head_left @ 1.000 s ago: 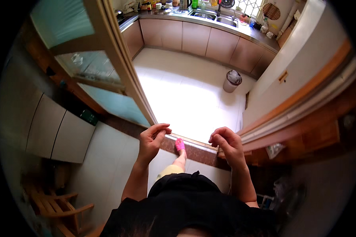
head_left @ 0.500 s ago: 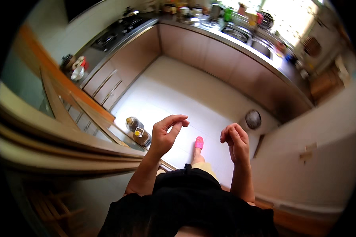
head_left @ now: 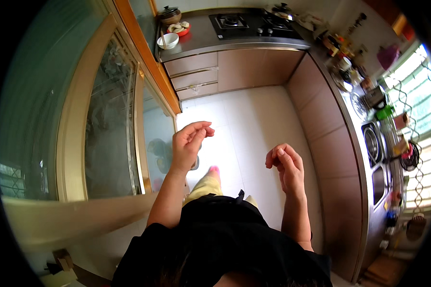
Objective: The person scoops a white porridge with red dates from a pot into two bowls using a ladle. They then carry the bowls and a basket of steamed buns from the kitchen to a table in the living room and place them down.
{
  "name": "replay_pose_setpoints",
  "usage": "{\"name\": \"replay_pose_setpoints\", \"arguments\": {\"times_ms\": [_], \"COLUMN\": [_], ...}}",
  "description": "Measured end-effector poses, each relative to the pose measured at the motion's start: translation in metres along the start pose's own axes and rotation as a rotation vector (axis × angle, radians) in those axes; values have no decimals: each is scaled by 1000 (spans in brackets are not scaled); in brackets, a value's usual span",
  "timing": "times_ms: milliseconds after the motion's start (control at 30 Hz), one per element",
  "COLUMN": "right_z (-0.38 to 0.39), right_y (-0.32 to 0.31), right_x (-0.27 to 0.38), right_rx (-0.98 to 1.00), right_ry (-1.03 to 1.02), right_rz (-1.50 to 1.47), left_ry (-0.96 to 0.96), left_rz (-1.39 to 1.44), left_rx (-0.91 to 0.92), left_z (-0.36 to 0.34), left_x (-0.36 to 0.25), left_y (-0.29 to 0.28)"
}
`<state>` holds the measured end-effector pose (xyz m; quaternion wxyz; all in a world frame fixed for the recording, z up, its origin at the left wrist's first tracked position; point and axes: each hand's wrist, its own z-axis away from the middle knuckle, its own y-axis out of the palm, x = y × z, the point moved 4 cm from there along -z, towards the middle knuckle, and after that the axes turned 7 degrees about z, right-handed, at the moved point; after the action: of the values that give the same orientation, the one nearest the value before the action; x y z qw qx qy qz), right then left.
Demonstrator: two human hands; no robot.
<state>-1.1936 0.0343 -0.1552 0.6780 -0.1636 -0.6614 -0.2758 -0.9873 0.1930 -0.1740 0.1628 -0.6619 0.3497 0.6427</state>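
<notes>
Both of my hands are raised in front of me over the pale floor, apart from each other, and neither touches anything. My left hand [head_left: 188, 144] has loosely bent fingers, with the thumb a little apart from them and nothing visible between. To its left stands a glass-paned sliding door [head_left: 140, 134]. My right hand [head_left: 287, 167] is curled more tightly, its thumb against the fingers, and no object shows in it. The nearest thing on that side is a row of brownish cabinet fronts [head_left: 337, 158].
Ahead runs a dark counter [head_left: 196, 45] with a gas stove [head_left: 254, 25], a white bowl [head_left: 168, 41], a red dish [head_left: 178, 28] and a lidded pot [head_left: 169, 15]. A sink [head_left: 379, 184] sits in the right counter. My pink slipper [head_left: 214, 169] rests on the floor [head_left: 254, 124].
My view has turned left, so the stove is now ahead and the sink to the right. Bottles by the door are now mostly hidden. Both hands keep nearly the same pose.
</notes>
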Motion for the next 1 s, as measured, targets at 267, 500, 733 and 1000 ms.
{"name": "replay_pose_setpoints", "arguments": {"times_ms": [267,500,733,1000], "right_z": [-215,-431,-620,-774], "right_y": [14,68,160,241], "right_x": [-32,-41,-114,-143], "right_rx": [11,158,462,714], "right_ry": [114,102,184,246], "right_rz": [87,55,245,235], "left_ry": [23,-51,-171,-239], "left_rz": [65,-10,-92,-520], "left_rx": [-157,-324,-569,-898], "left_z": [-223,-391,-474,-548], "left_x": [75,96,144,232], "left_y": [-84,-171,-271,-365]}}
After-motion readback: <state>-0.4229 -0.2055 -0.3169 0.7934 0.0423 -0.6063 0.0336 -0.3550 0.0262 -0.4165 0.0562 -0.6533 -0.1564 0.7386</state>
